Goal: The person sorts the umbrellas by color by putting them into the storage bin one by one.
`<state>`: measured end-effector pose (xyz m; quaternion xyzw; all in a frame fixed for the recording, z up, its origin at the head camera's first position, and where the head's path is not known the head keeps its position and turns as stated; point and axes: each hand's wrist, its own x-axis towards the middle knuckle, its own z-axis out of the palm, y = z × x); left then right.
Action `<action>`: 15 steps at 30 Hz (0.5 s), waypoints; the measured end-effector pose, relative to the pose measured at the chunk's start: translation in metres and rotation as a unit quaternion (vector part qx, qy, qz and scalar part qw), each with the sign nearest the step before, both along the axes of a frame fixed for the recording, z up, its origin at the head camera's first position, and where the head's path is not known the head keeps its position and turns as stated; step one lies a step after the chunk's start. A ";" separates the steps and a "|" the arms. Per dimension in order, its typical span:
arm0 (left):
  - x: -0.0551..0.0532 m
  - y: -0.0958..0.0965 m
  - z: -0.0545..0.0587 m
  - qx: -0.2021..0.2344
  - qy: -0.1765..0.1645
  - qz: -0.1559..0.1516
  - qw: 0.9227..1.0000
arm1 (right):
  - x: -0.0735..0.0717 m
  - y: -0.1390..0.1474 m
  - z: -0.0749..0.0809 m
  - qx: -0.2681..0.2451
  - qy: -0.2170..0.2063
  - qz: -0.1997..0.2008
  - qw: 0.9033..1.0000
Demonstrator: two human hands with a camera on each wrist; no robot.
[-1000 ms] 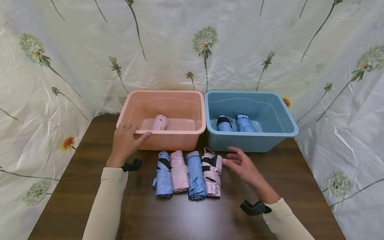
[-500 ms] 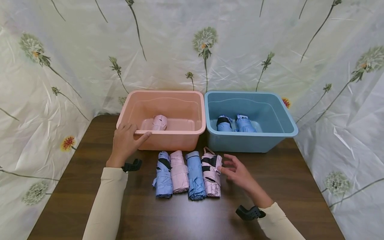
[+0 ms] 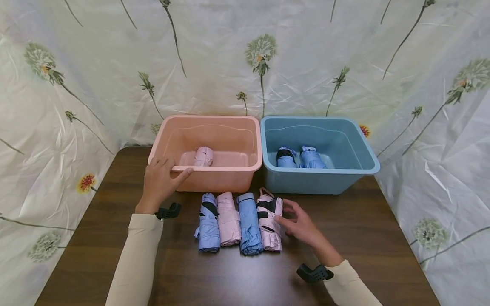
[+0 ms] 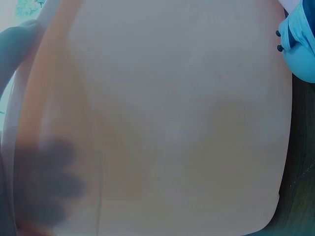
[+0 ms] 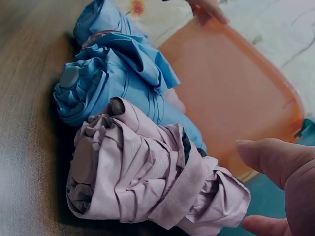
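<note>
Folded umbrellas lie side by side in a row in the head view. At its right end is a pink umbrella [image 3: 270, 231] with black patches and a wrist loop. Just right of it my right hand [image 3: 304, 227] reaches in, thumb and fingers spread; the right wrist view shows a gap between thumb [image 5: 266, 155] and cloth. Leftward follow a blue umbrella [image 3: 249, 225], a plain pink umbrella [image 3: 229, 219] and a blue umbrella with a black patch [image 3: 209, 223]. My left hand [image 3: 158, 185] grips the front-left rim of the pink bin [image 3: 218, 179]; its fingers show dimly through the wall.
Inside the pink bin lies another pink umbrella [image 3: 203, 156]. The blue bin [image 3: 306, 182] stands close beside it on the right, with two blue umbrellas [image 3: 313, 158] inside. A flower-printed sheet [image 3: 214, 55] hangs behind the dark wooden table [image 3: 214, 280].
My right hand has moved left and slightly nearer the front, up to the right-end pink umbrella. My left hand keeps its grip on the pink bin's rim.
</note>
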<state>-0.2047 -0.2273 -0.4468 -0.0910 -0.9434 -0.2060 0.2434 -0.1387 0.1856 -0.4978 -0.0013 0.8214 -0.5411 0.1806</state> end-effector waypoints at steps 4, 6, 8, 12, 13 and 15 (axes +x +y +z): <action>0.000 0.000 0.000 -0.002 0.006 0.000 1.000 | -0.001 -0.004 -0.005 -0.009 -0.009 -0.007 1.000; 0.000 0.000 0.000 -0.003 0.008 0.000 1.000 | -0.001 -0.006 -0.007 -0.009 -0.009 -0.007 1.000; 0.000 0.000 0.000 -0.002 0.010 0.000 1.000 | -0.001 -0.008 -0.008 -0.009 -0.005 -0.005 1.000; -0.001 0.000 -0.001 -0.001 0.012 -0.002 1.000 | 0.000 -0.013 -0.010 -0.012 0.001 0.002 1.000; 0.000 0.000 -0.001 0.000 0.012 -0.002 1.000 | 0.000 -0.015 -0.010 -0.014 0.003 0.001 1.000; -0.001 0.000 -0.001 -0.001 0.012 -0.002 1.000 | 0.001 -0.017 -0.011 -0.014 0.009 -0.001 1.000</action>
